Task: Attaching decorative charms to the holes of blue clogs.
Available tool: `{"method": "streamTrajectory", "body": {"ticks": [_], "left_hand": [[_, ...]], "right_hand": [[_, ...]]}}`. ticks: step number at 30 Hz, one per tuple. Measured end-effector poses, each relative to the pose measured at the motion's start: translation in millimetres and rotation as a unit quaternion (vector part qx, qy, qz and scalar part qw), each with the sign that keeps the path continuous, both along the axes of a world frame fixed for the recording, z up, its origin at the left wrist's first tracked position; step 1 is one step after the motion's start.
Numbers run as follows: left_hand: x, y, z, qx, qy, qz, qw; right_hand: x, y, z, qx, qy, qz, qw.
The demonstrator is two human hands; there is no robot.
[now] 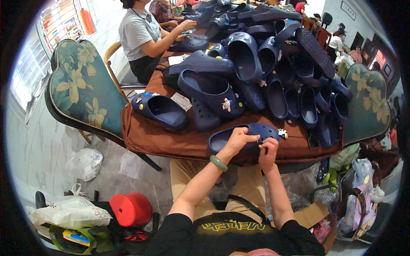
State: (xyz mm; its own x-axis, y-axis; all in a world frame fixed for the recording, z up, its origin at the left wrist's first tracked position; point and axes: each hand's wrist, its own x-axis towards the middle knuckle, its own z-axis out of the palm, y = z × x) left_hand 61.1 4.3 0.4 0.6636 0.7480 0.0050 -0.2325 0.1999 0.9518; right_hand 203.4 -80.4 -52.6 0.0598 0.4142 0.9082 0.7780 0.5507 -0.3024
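Gripping a navy clog (260,129) in the left hand (239,140), touching its toe with the curled right hand (268,150); cannot tell whether pinching anything there. Facing heaped clogs (267,59) just beyond both hands, on brown cloth (162,143).

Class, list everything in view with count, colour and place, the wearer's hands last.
Cloth-covered table: one, brown, centre
Perforated round-toed clog: one, navy, table's near edge
Heaped rounded clogs: many, overlapping, navy, across table
Small decorative charm: one, multicoloured, right of held clog
Floral padded chairs: two, green-blue, table's sides
Round plastic stool: one, red, lower left
Crumpled plastic bags: several, mostly whitish, lower left and right
Seated co-worker: one, grey-shirted, table's left
Other people: several, mixed clothing, background
Left hand: one, green bangle, gripping clog
Right hand: one, bare, at clog's toe
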Motion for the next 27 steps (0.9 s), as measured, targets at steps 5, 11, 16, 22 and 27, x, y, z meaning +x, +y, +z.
{"method": "streamTrajectory", "body": {"ticks": [5, 11, 16, 22, 27], "left_hand": [[-9, -7, 22, -0.046, -0.002, -0.085, 0.995], [-6, -3, 5, -0.069, 0.042, -0.137, 0.987], [1, 0, 4, -0.013, 0.049, -0.12, 0.991], [0, 10, 10, -0.042, 0.039, -0.12, 0.991], [4, 10, 4, -0.038, 0.05, -0.116, 0.991]], "right_hand": [[44, -14, 28, -0.043, 0.135, -0.141, 0.98], [148, -15, 6, -0.156, 0.034, -0.208, 0.965], [167, -7, -11, -0.115, -0.015, -0.253, 0.96], [147, -4, 22, -0.117, 0.03, -0.226, 0.967], [138, -7, 40, -0.231, -0.156, -0.11, 0.954]]}}
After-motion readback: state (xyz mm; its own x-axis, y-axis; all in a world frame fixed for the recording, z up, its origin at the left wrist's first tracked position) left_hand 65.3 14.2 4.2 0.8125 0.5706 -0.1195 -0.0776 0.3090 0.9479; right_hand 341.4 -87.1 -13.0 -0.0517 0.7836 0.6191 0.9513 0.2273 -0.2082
